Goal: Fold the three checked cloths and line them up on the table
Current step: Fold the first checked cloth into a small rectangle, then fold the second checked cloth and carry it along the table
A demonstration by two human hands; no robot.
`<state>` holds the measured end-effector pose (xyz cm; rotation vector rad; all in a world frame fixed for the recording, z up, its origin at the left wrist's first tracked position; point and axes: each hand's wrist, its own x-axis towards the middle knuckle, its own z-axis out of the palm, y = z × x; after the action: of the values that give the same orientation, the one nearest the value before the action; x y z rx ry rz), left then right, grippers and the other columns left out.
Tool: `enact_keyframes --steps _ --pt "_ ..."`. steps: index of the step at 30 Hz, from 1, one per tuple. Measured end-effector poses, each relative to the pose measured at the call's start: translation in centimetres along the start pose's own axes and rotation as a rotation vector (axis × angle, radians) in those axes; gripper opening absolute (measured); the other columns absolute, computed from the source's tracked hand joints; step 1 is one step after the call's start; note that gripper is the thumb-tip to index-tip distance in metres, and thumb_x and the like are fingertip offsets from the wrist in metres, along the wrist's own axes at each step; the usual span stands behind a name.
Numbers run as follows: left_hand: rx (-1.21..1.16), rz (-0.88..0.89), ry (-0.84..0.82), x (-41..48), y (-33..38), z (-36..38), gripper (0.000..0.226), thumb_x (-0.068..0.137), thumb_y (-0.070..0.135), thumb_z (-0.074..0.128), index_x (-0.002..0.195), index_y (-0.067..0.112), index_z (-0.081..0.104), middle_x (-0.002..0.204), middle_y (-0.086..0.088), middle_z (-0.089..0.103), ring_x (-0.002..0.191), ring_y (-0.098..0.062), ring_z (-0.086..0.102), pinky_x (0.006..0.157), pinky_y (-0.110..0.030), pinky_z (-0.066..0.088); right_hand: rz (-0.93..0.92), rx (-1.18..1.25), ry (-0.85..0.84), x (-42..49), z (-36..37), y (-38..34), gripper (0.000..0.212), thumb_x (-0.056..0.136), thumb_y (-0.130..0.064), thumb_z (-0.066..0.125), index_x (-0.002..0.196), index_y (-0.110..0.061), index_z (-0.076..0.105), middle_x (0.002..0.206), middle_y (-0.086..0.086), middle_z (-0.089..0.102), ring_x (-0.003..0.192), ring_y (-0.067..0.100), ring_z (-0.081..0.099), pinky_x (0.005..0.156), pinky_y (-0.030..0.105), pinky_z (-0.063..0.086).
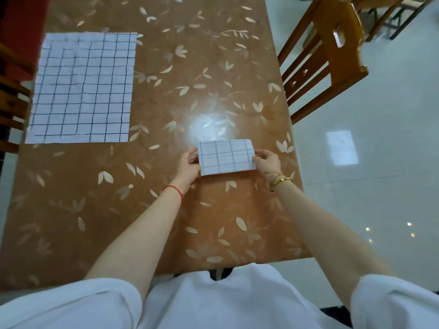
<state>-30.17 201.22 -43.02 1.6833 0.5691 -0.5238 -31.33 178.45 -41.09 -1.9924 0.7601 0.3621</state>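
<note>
- The table [166, 210] fills most of what I see from here: a long brown top printed with pale leaves, with a bright glare patch near its middle.
- Pale glossy floor tiles [380, 162] run along the right side of the table.
- One checked cloth [83, 89] lies spread flat and unfolded at the far left of the table, white with dark grid lines, well apart from the hands.
- A wooden chair [327, 55] stands at the table's right edge, further up.
- The folded cloth [226, 156] is a small, slightly tilted rectangle on the right half of the table, close to the right edge, held between both hands.
- The left hand [188, 166] pinches the folded cloth's left end, with thumb and fingers closed on the edge.
- The right hand [267, 162] grips the right end the same way, fingers curled in around it.
- A gold bracelet [280, 180] sits on the right wrist.
- A thin red string [173, 189] circles the left wrist.
</note>
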Motion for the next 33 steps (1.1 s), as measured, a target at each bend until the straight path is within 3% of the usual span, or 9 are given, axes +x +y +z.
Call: enact_keyframes --steps 3,6,13,18,23,25,28,30,33 --pt "-0.002 -0.008 0.01 0.8 0.0 0.0 0.073 0.08 -0.02 0.055 0.144 0.01 0.043 0.126 -0.004 0.058 0.129 -0.023 0.05 0.105 -0.048 0.047 0.027 -0.033 -0.035 0.6 0.3 -0.1 0.036 0.088 -0.013 0.055 0.123 -0.013 0.064 0.116 0.006 0.068 0.111 0.021 0.059 0.095 0.029 0.045" --pt "0.02 -0.004 0.003 0.9 0.1 0.1 0.069 0.082 -0.018 0.057 0.144 0.009 0.043 0.141 -0.013 0.052 0.135 -0.023 0.045 0.107 -0.046 0.045 0.053 -0.041 -0.047 0.9 0.5 -0.1 0.038 0.088 -0.011 0.053 0.125 -0.012 0.063 0.119 0.008 0.067 0.114 0.024 0.059 0.097 0.032 0.046" --pt "0.034 -0.03 -0.027 0.8 0.3 -0.4 0.061 0.088 -0.006 0.061 0.144 0.011 0.045 0.142 -0.008 0.053 0.134 -0.02 0.047 0.108 -0.044 0.045 0.113 -0.071 -0.087 1.2 0.7 -0.3 0.04 0.089 -0.012 0.049 0.127 -0.012 0.06 0.125 0.006 0.064 0.116 0.025 0.058 0.1 0.038 0.047" --pt "-0.04 -0.114 -0.073 0.6 1.0 -0.9 0.061 0.091 -0.011 0.052 0.147 0.009 0.041 0.132 -0.004 0.054 0.125 -0.019 0.053 0.088 -0.029 0.052 0.13 -0.099 -0.088 1.6 0.8 -0.6 0.039 0.088 -0.018 0.05 0.126 -0.012 0.059 0.122 0.008 0.064 0.111 0.028 0.06 0.097 0.045 0.05" --pt "-0.095 -0.141 -0.034 -0.1 0.5 -1.7 0.06 0.094 -0.009 0.048 0.15 0.01 0.037 0.144 -0.01 0.05 0.131 -0.023 0.05 0.094 -0.03 0.052 0.158 -0.131 -0.072 1.3 0.8 -0.8 0.037 0.091 -0.016 0.048 0.124 0.0 0.057 0.122 0.016 0.063 0.103 0.028 0.058 0.087 0.035 0.049" --pt "-0.125 -0.148 -0.028 -0.8 0.2 -2.2 0.058 0.095 -0.007 0.051 0.148 0.013 0.04 0.146 -0.007 0.048 0.124 -0.02 0.053 0.096 -0.032 0.051 0.167 -0.13 -0.074 1.2 0.8 -0.8 0.041 0.093 -0.019 0.049 0.13 -0.003 0.051 0.13 0.014 0.057 0.118 0.029 0.054 0.089 0.031 0.042" --pt "-0.149 -0.119 -0.002 -2.3 -0.1 -2.8 0.054 0.096 -0.003 0.052 0.146 0.017 0.044 0.14 -0.003 0.053 0.102 -0.011 0.06 0.085 -0.029 0.053 0.145 -0.071 -0.028 0.8 0.5 -0.9 0.046 0.095 -0.024 0.048 0.137 -0.006 0.046 0.138 0.012 0.052 0.126 0.028 0.049 0.097 0.031 0.04" --pt "-0.182 -0.085 0.02 -3.5 -0.5 -3.1 0.049 0.097 0.001 0.053 0.143 0.018 0.048 0.137 -0.001 0.057 0.103 -0.012 0.062 0.086 -0.029 0.053 0.101 0.003 0.012 0.3 0.3 -0.8 0.042 0.095 -0.022 0.047 0.134 -0.007 0.051 0.132 0.01 0.057 0.122 0.026 0.053 0.097 0.032 0.041" --pt "-0.264 -0.032 0.07 -5.8 -0.6 -3.5 0.04 0.098 0.003 0.053 0.136 0.017 0.054 0.131 -0.001 0.061 0.113 -0.018 0.061 0.091 -0.029 0.053 0.074 0.217 -0.021 -0.9 0.6 -0.5 0.034 0.093 -0.018 0.049 0.123 -0.005 0.06 0.106 0.006 0.069 0.098 0.021 0.063 0.09 0.036 0.053"
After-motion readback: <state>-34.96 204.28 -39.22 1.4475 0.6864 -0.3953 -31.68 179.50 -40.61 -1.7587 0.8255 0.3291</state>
